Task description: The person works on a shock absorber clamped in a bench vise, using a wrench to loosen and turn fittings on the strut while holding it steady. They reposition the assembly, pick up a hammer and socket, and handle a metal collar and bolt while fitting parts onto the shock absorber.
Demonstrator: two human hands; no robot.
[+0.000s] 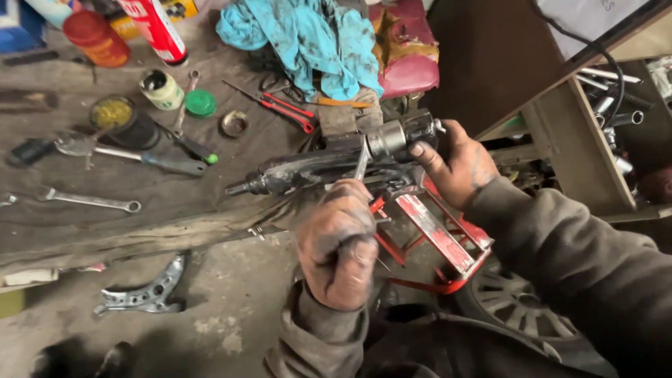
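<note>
A dirty black metal car part (pixel 308 171), long with a silver cylindrical end, lies across the edge of a grimy workbench (pixel 140 224) and a red metal stand (pixel 441 241). My right hand (pixel 455 164) grips the part's thick right end, thumb over the silver collar. My left hand (pixel 337 245), blackened with grease, is closed around a thin silver tool (pixel 362 162) whose tip points up against the part near the collar.
On the bench lie wrenches (pixel 87 201), a screwdriver (pixel 150 161), red-handled pliers (pixel 287 108), small jars, spray cans (pixel 155 28) and a blue rag (pixel 308 38). A silver control arm (pixel 143 294) rests on the concrete floor. A wheel rim (pixel 518 308) is below right, shelves with tubes on the right.
</note>
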